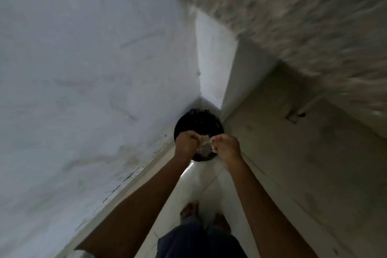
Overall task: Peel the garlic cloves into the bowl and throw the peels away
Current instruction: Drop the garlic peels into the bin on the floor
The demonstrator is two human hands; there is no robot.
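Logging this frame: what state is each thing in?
bin: open-topped, standing on the floor.
wad: crumpled, held over the bin by both hands.
left hand: fingers curled, grips the wad's left side.
right hand: fingers curled, pinches the wad's right side.
feet: bare, standing on the floor.

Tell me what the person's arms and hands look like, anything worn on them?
The left hand and right hand are bare, and so are both forearms: no gloves, watch or bracelet show. Rings are too blurred to tell.
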